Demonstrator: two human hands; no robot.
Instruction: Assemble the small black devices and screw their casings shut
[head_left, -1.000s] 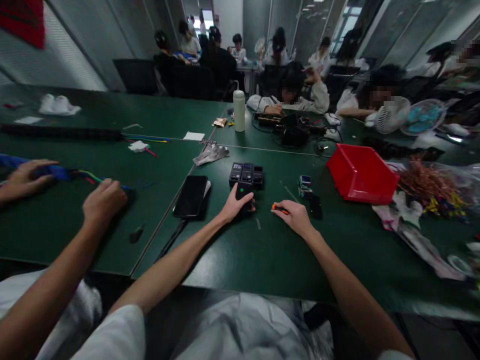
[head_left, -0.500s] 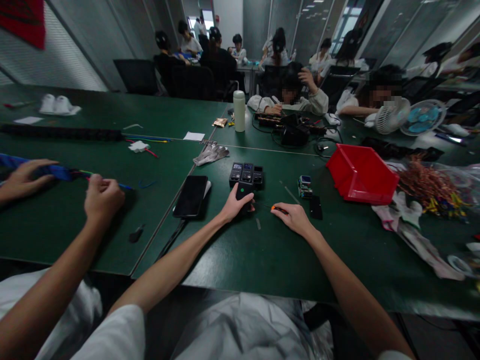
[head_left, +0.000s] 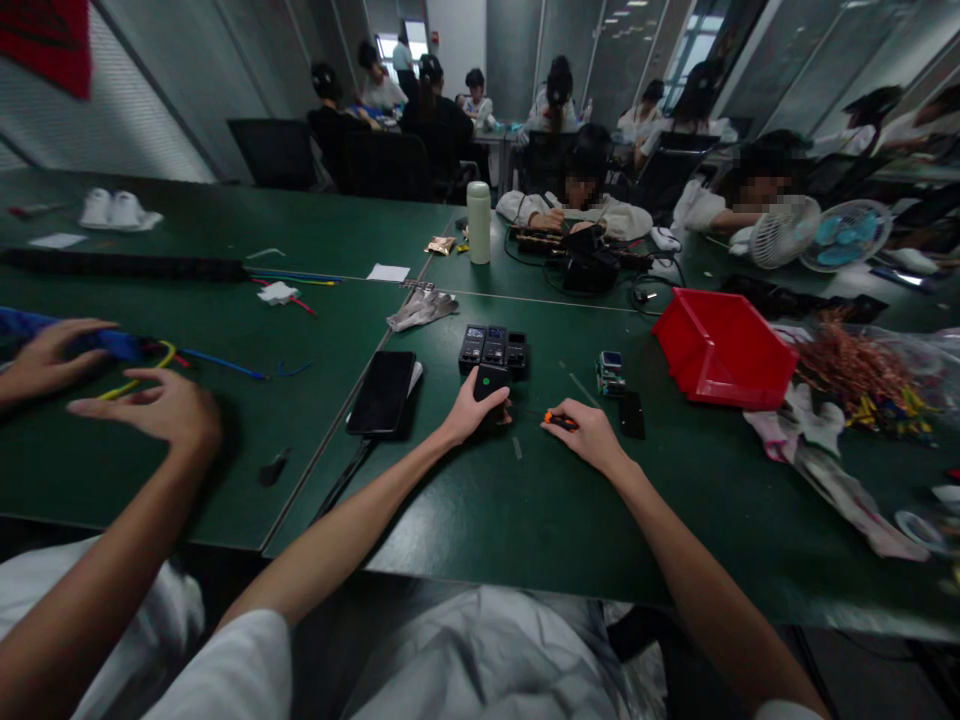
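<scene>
In my left hand (head_left: 474, 408) is a small black device (head_left: 491, 382) with a green dot, the thumb lying across it. My right hand (head_left: 587, 435) grips an orange and black screwdriver (head_left: 561, 421), whose thin shaft points left at the device. Just behind my left hand sit black modules (head_left: 493, 346) with small screens, side by side. To the right of my right hand lie a small circuit board assembly (head_left: 610, 372) and a flat black cover (head_left: 631, 414). A black phone (head_left: 382, 393) rests left of my left hand.
A co-worker's hands (head_left: 161, 405) handle coloured wires at the left. A red bin (head_left: 724, 350) stands at the right beside copper wires (head_left: 862, 375) and gloves. A pale bottle (head_left: 478, 222) and grey glove (head_left: 422, 309) are farther back.
The co-worker's near hand has moved left and opened around a yellow wire. Across the table, a person's raised hand has come down. My own hands have hardly moved.
</scene>
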